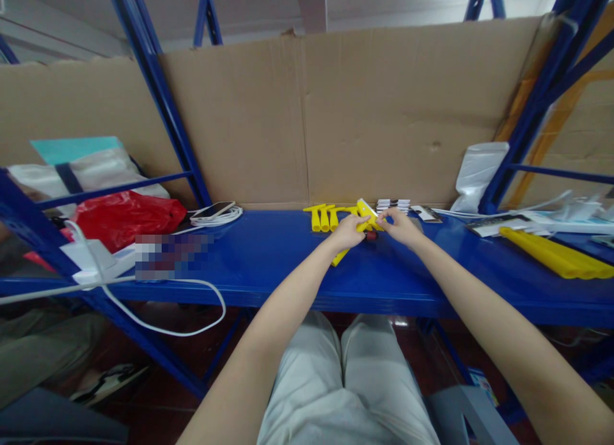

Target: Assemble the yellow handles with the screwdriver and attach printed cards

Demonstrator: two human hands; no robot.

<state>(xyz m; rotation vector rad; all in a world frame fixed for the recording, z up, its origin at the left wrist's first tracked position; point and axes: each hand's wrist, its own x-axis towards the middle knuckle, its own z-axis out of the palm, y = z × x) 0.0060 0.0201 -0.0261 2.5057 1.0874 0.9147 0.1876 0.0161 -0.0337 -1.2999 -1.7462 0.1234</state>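
Yellow tool [363,210] sits between your two hands, just above the far half of the blue table [268,253]. Your left hand [349,233] has its fingers clamped on it; your right hand [401,227] has its fingertips at the pale-edged head, though you cannot tell whether they pinch it or only touch.

Close around your work, a row of yellow T-shaped pieces [325,221] lies just left of the tool, another yellow piece [339,258] pokes out below your left hand, and a small dark red object [371,236] sits under the gap between your hands. Behind your right hand are small black-and-white packs [393,204]. Well to your right lie larger yellow pieces [556,253]; to your left, a phone [214,210] rests by a coiled white cable [231,215].

As for containers, a red plastic bag [129,218] slumps at far left and a whitish pouch [480,175] leans by the right post; you cannot see their contents.
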